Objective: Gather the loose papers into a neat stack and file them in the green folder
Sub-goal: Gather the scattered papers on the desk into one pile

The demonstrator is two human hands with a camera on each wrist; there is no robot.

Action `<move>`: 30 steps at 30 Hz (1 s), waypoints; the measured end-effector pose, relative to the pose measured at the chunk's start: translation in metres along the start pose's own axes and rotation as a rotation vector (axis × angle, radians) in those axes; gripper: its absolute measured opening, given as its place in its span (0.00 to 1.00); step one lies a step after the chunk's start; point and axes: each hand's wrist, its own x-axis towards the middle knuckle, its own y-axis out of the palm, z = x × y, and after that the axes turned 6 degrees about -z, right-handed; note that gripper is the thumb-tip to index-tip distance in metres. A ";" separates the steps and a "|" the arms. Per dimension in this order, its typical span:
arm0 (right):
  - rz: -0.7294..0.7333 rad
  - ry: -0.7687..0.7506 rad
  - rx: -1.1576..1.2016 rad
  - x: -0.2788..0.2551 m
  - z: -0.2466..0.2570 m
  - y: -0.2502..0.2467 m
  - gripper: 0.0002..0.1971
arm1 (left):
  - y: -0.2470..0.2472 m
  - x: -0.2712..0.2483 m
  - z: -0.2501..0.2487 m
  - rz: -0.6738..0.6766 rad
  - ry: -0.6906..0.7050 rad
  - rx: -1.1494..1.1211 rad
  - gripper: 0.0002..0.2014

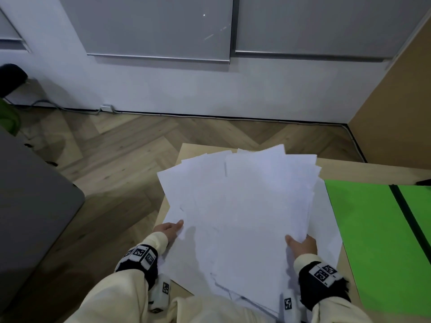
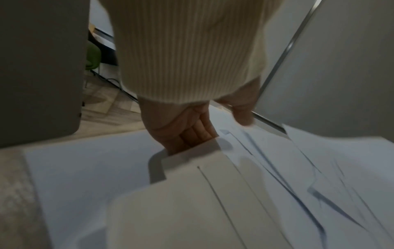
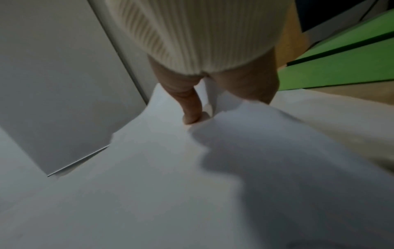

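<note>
head view shows a light wooden table (image 1: 363, 169) with a herringbone wood floor (image 1: 112, 145) around it. on the table lies an open green folder (image 1: 373, 229), flat, at the right side. just beside the folder, to its left, is the pile of white papers (image 1: 245, 206) — the sheets are fanned and not aligned, and the upper part of the pile is lifted from the table. at least one sheet lies flat under the pile.

the left hand (image 1: 169, 229) holds the left edge of the pile: the thumb is on top, and in the left wrist view the fingers (image 2: 192, 133) go under the sheets. the right hand (image 1: 302, 244) pinches the right lower edge of the pile — thumb on top, the other fingers hidden below. both arms wear cream ribbed sleeves (image 1: 121, 297) and black wrist bands with printed markers (image 1: 323, 273).
</note>
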 end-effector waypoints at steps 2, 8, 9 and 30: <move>0.035 0.053 0.011 -0.008 -0.004 0.004 0.24 | 0.002 -0.002 0.003 0.031 -0.017 0.047 0.22; 0.130 -0.048 -0.179 -0.014 -0.017 0.013 0.18 | 0.022 -0.011 -0.004 -0.030 -0.072 -0.011 0.46; 0.000 -0.053 -0.205 -0.008 -0.016 0.003 0.16 | 0.023 -0.012 -0.006 -0.038 -0.082 -0.032 0.46; -0.181 0.058 -0.086 0.005 -0.002 0.000 0.46 | 0.019 -0.007 0.005 -0.118 0.029 -0.180 0.18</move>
